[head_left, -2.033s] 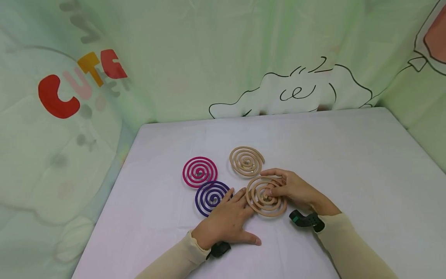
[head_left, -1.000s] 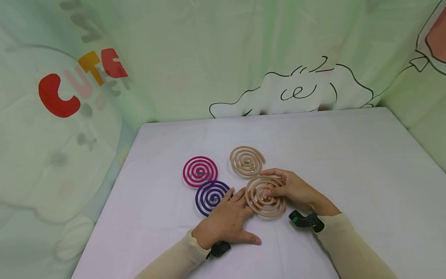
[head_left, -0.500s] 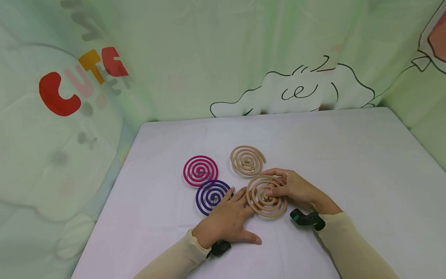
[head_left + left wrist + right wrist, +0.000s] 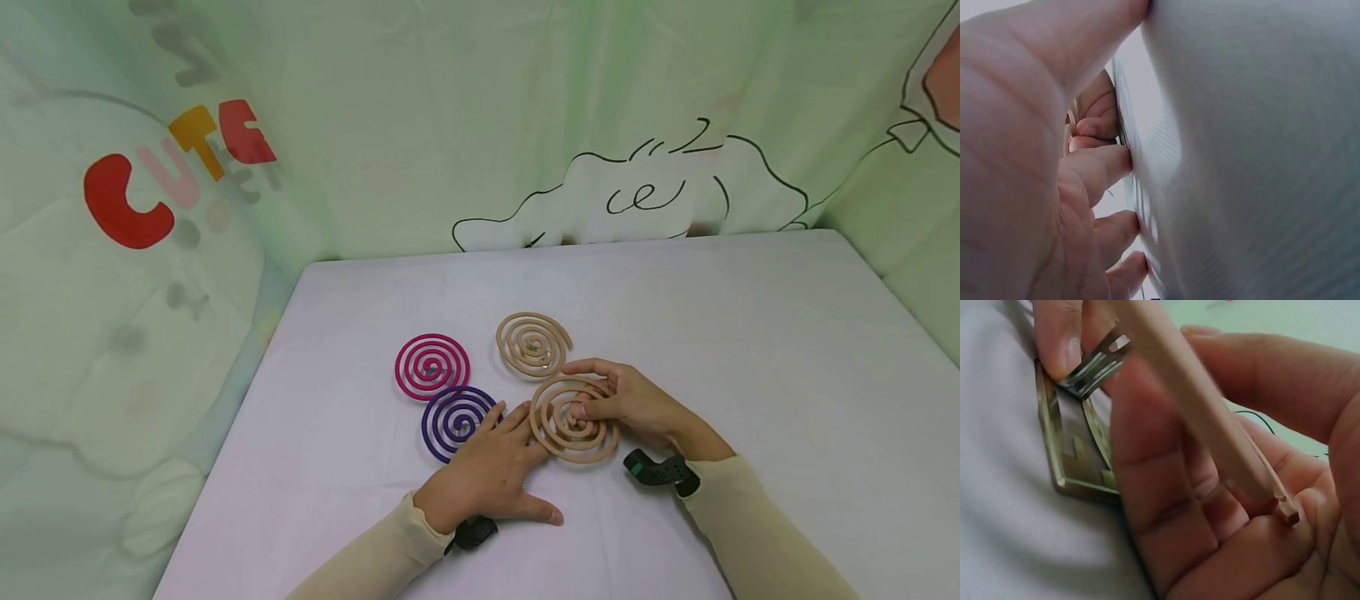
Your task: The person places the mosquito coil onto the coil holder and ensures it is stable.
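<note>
My right hand (image 4: 651, 412) pinches a tan mosquito coil (image 4: 551, 446), thumb near its centre and fingers partly below it. In the right wrist view the coil (image 4: 1188, 403) looks tilted. Below it a metal coil stand (image 4: 1059, 469) lies on the cloth, its slotted tab (image 4: 1094, 370) bent upward. A fingertip, seemingly of the left hand, touches the stand. The left hand (image 4: 495, 475) rests with fingers spread and fingertips on the cloth. It partly hides a dark purple coil (image 4: 426, 425), and its foremost fingers reach the tan coil's left rim.
A magenta coil (image 4: 401, 367) lies at the left, its edge meeting the purple one. Farther back is another tan coil (image 4: 501, 337) with metal showing at its centre. A white cloth covers the table (image 4: 712, 317); printed green curtains (image 4: 420, 125) hang behind and beside it.
Both hands stay almost in place. The held tan coil shifts and tilts only slightly; the other coils lie as before. The head view drifts a little.
</note>
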The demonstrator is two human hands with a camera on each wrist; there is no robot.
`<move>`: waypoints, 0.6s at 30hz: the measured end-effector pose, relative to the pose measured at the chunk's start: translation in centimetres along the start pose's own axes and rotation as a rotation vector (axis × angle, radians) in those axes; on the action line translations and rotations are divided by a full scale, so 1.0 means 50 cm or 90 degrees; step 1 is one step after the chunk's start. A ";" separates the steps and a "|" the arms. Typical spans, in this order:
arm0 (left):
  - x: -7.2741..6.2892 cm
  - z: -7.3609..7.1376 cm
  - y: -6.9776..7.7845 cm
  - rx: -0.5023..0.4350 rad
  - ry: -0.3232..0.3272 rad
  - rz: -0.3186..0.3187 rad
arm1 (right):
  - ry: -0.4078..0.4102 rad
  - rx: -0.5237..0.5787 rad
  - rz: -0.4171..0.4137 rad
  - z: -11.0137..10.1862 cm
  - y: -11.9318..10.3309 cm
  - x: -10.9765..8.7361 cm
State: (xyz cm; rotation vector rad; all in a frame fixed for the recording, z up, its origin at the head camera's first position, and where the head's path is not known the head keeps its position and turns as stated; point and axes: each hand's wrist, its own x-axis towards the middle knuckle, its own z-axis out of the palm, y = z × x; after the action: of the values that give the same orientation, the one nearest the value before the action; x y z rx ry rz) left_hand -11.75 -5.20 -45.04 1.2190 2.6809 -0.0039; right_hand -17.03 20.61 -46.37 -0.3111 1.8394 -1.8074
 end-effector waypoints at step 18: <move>0.000 -0.003 0.002 0.003 -0.008 -0.004 | 0.000 -0.066 -0.007 -0.001 0.002 0.001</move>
State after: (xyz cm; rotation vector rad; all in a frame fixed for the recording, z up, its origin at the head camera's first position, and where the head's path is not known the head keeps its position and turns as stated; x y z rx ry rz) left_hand -11.71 -5.15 -44.90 1.2080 2.6760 -0.0177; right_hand -17.09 20.63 -46.46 -0.3595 1.9398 -1.7218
